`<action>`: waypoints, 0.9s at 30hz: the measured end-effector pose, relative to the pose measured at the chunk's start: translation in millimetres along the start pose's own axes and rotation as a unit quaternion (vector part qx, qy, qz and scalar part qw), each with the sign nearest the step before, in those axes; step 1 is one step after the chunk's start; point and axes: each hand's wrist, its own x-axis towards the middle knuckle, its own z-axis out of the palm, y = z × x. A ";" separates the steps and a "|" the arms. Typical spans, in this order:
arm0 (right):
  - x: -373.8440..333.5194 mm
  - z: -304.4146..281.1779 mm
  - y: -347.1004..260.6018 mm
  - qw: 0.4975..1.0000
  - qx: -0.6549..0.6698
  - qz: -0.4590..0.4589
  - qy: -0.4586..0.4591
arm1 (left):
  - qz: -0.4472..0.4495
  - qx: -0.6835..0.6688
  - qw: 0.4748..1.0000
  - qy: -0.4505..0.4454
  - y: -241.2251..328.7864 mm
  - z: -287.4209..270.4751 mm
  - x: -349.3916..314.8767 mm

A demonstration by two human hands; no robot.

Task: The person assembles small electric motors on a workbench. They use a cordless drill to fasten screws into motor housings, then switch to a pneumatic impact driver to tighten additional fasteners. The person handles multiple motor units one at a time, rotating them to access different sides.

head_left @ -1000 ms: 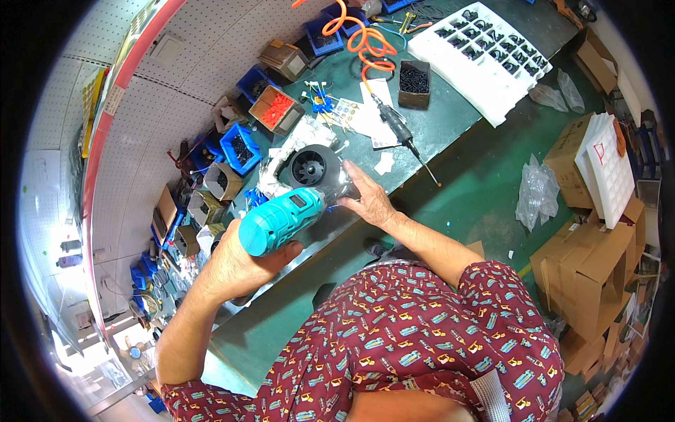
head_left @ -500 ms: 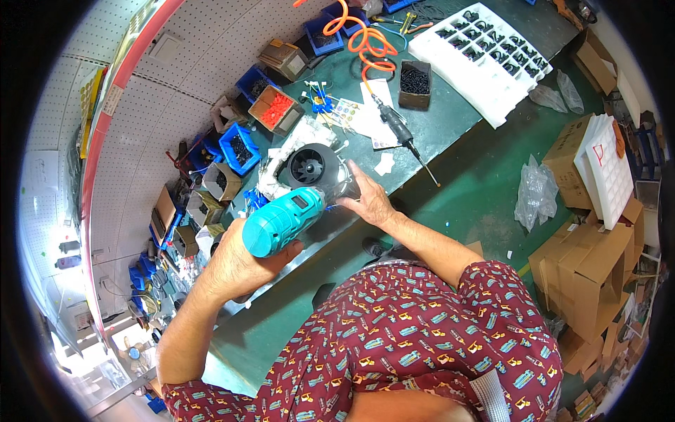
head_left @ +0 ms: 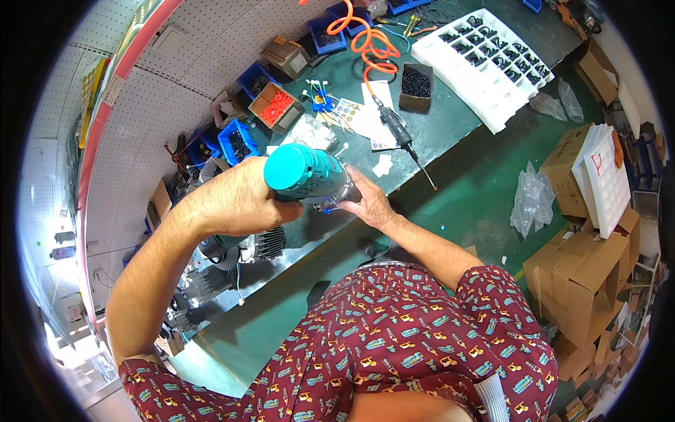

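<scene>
My left hand [head_left: 256,200] is closed round a teal handheld power tool [head_left: 295,172] above the bench's near edge. The tool's rounded end faces up toward me, and its underside is hidden. My right hand [head_left: 370,204] is curled against a grey, partly see-through part [head_left: 343,188] at the tool's far end, thumb on the near side. I cannot make out where the tool ends and this part begins. Blue wire or a small blue piece [head_left: 325,207] shows below it. Just beyond lies a pale, crumpled-looking piece [head_left: 313,133] on the bench.
An air screwdriver [head_left: 397,126] on a coiled orange hose [head_left: 369,46] lies right of the tool. Beyond it stand a box of black screws [head_left: 416,86] and a white compartment tray [head_left: 450,67]. Left are an orange-filled box [head_left: 275,107], blue bins [head_left: 238,141] and finned grey motors [head_left: 264,246].
My left hand has swung the power tool up and tilted it, so its rounded end now faces me. The black fan seen before is hidden. My right hand has barely moved.
</scene>
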 end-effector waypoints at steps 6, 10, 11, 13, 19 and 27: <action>-1.0 -1.2 -2.4 1.000 0.010 0.013 -0.013 | 0.025 0.019 0.999 0.017 3.1 5.0 2.9; -0.1 -4.6 -1.9 1.000 0.004 0.011 -0.015 | 0.036 0.015 0.999 0.039 1.8 9.9 4.6; -0.1 -5.3 -2.0 1.000 0.008 0.014 -0.016 | 0.040 0.013 0.998 0.047 0.3 11.9 5.2; 2.4 -9.9 -4.5 1.000 0.012 0.017 -0.020 | 0.057 0.022 0.997 0.046 -1.2 14.8 5.9; 6.5 -5.3 -1.8 0.999 0.037 -0.011 -0.023 | 0.056 -0.061 0.992 0.091 7.4 19.8 -8.1; 18.8 -25.4 0.6 0.996 -0.009 0.011 -0.087 | -0.092 -0.305 0.925 0.205 -9.9 38.1 -52.2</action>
